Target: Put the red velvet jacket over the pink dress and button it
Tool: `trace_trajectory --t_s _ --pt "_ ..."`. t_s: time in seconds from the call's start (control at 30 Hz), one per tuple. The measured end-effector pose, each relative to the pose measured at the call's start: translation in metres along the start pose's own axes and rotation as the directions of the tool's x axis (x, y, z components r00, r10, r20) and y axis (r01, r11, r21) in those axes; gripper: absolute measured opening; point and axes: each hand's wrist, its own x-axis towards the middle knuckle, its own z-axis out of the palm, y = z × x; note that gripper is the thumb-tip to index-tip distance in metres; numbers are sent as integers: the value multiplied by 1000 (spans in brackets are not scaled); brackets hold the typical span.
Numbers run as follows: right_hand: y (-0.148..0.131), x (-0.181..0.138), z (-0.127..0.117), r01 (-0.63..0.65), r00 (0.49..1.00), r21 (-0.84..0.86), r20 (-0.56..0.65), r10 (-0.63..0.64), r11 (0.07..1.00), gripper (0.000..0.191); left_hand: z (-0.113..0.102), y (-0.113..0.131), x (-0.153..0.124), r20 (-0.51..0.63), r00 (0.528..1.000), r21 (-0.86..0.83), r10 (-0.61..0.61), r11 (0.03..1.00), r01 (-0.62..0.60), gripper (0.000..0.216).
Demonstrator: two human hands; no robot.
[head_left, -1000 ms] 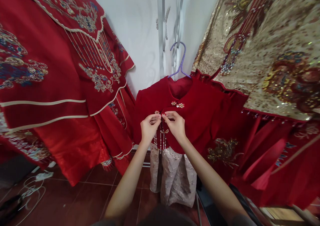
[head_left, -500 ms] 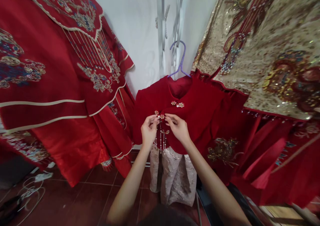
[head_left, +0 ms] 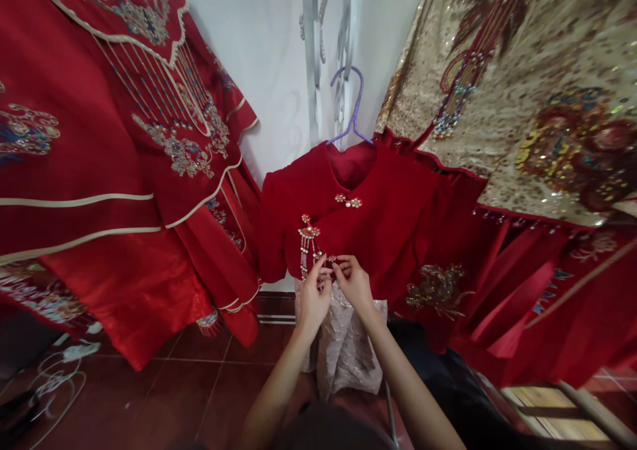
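Note:
A small red velvet jacket (head_left: 388, 218) hangs on a purple hanger (head_left: 351, 108) from a metal rack. Jewelled fasteners run down its front: one near the collar (head_left: 348, 202), one with bead tassels (head_left: 308, 234), and a lower one (head_left: 330, 259). My left hand (head_left: 314, 297) and my right hand (head_left: 352, 283) meet at the lower fastener, fingertips pinched together on it. A pale brocade skirt (head_left: 343, 344) hangs beneath the jacket, behind my hands.
A large red embroidered robe (head_left: 99, 191) hangs at the left and a gold sequined garment (head_left: 522, 85) at the right, both close in. White cables (head_left: 60, 377) lie on the dark red tiled floor at the lower left. A white wall is behind.
Both hands have dropped from the tasselled fastener to the one below it. The tasselled fastener now shows closed and free of my fingers. The view has tilted slightly down.

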Motion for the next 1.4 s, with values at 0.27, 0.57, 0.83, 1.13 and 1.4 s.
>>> trace_trajectory --t_s 0.27,0.57,0.83,1.13,1.4 --pt "-1 12 6 -9 998 26 -56 11 1000 31 -7 14 10 71 997 251 40 966 -57 65" --pt "2 7 -6 -34 996 25 -85 36 999 31 -14 26 -3 5 997 386 -76 920 68 89" --pt "-13 -13 -32 -116 984 72 -125 124 991 41 -12 29 6 115 993 350 7 935 -47 73" --pt "-27 -23 -50 -136 978 147 -136 156 980 44 4 35 16 70 997 162 24 986 -35 66" --pt "-27 -26 -47 -142 981 196 -104 165 970 43 16 34 37 182 946 -374 -268 871 319 56"
